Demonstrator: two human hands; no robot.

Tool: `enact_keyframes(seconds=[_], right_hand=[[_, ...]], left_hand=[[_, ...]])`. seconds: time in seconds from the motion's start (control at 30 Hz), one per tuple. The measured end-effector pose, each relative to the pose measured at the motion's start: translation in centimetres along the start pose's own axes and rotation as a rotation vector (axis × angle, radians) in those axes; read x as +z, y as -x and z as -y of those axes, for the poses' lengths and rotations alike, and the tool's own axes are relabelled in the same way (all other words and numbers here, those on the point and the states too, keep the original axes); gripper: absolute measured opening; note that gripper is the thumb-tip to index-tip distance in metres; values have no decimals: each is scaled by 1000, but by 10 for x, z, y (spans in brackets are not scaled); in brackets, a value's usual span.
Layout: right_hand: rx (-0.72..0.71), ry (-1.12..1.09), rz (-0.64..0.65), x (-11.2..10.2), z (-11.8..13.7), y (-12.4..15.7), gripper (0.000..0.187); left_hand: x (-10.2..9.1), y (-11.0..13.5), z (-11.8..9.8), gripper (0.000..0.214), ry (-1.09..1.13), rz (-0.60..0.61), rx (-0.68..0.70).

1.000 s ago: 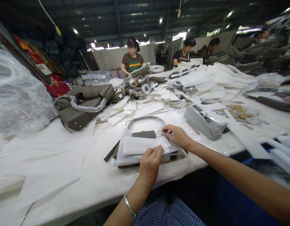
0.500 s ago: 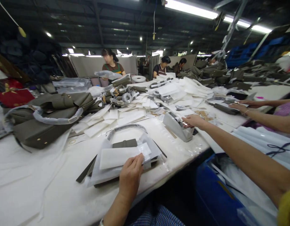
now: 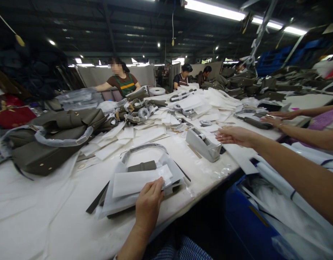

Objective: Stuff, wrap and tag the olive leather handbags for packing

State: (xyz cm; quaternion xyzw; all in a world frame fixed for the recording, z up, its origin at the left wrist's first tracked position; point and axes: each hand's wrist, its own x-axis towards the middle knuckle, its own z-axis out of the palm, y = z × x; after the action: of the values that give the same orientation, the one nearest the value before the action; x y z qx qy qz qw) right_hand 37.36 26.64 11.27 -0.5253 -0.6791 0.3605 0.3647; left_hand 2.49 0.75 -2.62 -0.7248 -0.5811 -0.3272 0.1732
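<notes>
Near centre: left hand [image 3: 148, 204] knuckles up, fingers curled, tips down on near edge of white foam sheet [image 3: 134, 182]. Thumb hidden, so pinching or only pressing, cannot tell. Sheet thin, matte, rectangular, lying on flat olive-grey bag panel [image 3: 141, 167], with crinkly clear plastic wrap [image 3: 171, 169] around both. Arched grey handle [image 3: 144, 147], foam-sleeved, just beyond panel on far side. Dark flat strap [image 3: 96, 203] poking out at left, resting on white table [image 3: 47, 224].

Right of bundle: right hand [image 3: 233, 135] hovering palm down, fingers stretched out and slightly apart, nothing gripped. Fingertips just beside grey tape dispenser [image 3: 202, 144], no contact visible. Dispenser wedge-shaped, smooth hard plastic, sitting on table between bundle and right hand.

Far left: pile of soft olive handbags [image 3: 47, 151], slouchy, handles sleeved in translucent foam.

Far centre: loose scatter of cut foam rectangles [image 3: 147, 135], overlapping, flat.

Near right, below table edge: blue bin [image 3: 242, 216], rigid plastic, with white padded rolls inside.

Far right: another person's hands [image 3: 274, 121] flat on a dark strip, well apart from right hand.
</notes>
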Motion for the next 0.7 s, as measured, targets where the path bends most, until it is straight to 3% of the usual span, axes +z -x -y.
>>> enact_keyframes(seconds=[0.1,0.17,0.3,0.43,0.6,0.7], right_hand=[[124,-64,112,-17,-14,34,42],[156,-94,119,-18,-29,54,40],[179,-123,74,0,-66,77,35],[169,-81,-4,22,-95,75,33],[89,90,-95,16,-101,75,30],[-195,364,-74,4,-87,87,26]], left_hand=[[0,0,0,41,0,-2,0],[0,0,0,40,-6,-7,0],[0,-1,1,38,-14,-9,11],[-1,-1,0,36,-25,2,18],[-2,0,0,36,-31,30,5],[0,1,1,38,-23,30,3]])
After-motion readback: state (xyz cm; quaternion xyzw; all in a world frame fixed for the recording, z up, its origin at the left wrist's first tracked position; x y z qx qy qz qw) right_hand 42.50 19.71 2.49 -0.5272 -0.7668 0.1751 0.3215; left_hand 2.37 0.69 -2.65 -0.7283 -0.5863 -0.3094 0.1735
